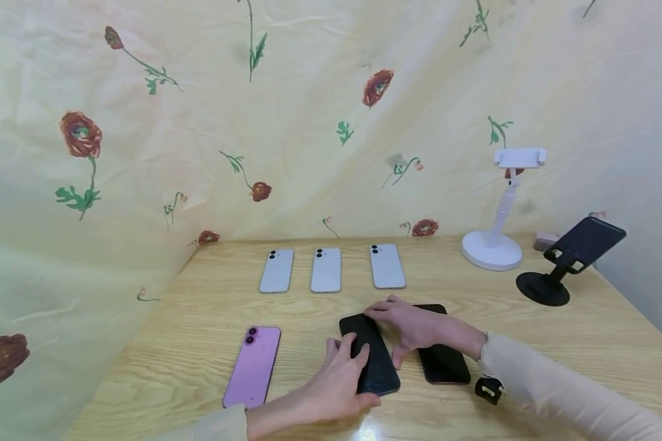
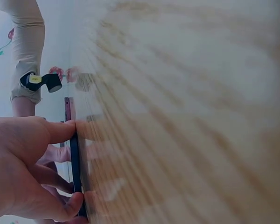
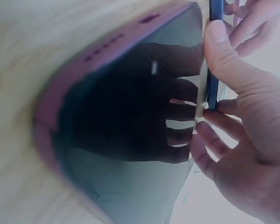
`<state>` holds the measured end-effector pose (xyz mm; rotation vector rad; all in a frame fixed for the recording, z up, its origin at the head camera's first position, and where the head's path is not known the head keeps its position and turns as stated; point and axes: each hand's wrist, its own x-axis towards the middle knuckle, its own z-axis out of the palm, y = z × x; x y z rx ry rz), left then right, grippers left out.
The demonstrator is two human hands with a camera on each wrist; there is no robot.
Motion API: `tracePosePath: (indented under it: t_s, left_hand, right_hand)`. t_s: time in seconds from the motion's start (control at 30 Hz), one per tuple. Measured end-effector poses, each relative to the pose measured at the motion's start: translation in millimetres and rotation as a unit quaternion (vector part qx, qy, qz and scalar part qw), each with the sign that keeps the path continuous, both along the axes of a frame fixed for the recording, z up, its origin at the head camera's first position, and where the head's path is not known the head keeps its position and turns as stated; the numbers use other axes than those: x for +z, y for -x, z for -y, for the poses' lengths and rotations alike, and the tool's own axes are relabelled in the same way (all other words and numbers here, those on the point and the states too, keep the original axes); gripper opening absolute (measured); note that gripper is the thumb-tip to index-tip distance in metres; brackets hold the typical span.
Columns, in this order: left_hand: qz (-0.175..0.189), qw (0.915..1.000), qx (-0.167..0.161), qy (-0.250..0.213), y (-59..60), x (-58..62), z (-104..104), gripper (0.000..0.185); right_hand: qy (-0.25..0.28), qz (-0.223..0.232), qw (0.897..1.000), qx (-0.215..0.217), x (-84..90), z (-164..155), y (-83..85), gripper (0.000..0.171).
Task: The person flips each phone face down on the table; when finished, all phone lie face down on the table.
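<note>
1. The left hand point(image 1: 338, 383) grips the near end of a dark phone point(image 1: 370, 361), thumb on one long edge and fingers curled over the other; the left wrist view shows the thumb and fingertips point(image 2: 63, 130) pinching the thin blue edge of the phone point(image 2: 74, 158).
2. The right hand point(image 1: 405, 324) holds the far end of the same phone, fingers on its top corner and thumb down its right edge; the right wrist view shows the thumb point(image 3: 221, 60) pressed along that edge point(image 3: 215, 46).
3. The dark phone lies screen-up on the table point(image 1: 529, 318), near the front edge and slightly angled.
4. Just to its right, under the right wrist, lies a second phone point(image 1: 443, 361), screen-up, with a pinkish frame point(image 3: 107, 44); its glass reflects the fingers.
5. To the left, apart from the hands, a pink phone point(image 1: 253, 365) lies face down.
6. Further back, three white phones point(image 1: 326, 270) lie face down in a row.
7. At the far right stand a white holder point(image 1: 498, 229) and a black stand point(image 1: 570, 257).
8. Floral cloth point(image 1: 198, 122) hangs behind the table.
</note>
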<state>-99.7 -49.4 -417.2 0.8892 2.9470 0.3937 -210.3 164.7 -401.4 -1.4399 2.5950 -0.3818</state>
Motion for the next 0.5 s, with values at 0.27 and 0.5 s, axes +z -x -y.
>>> tracePosePath:
  t_s: [0.27, 0.5]
  left_hand:
    - [0.03, 0.9985, 0.008, -0.045, -3.0, 0.1, 1.1, 0.072]
    - [0.019, 0.9976, 0.009, -0.066, -4.3, -2.4, 2.8, 0.069]
  right_hand:
    - [0.027, 0.008, 1.0, 0.008, -4.5, -3.5, 2.9, 0.108]
    - [0.026, 0.001, 1.0, 0.004, -6.5, -2.4, 2.0, 0.11]
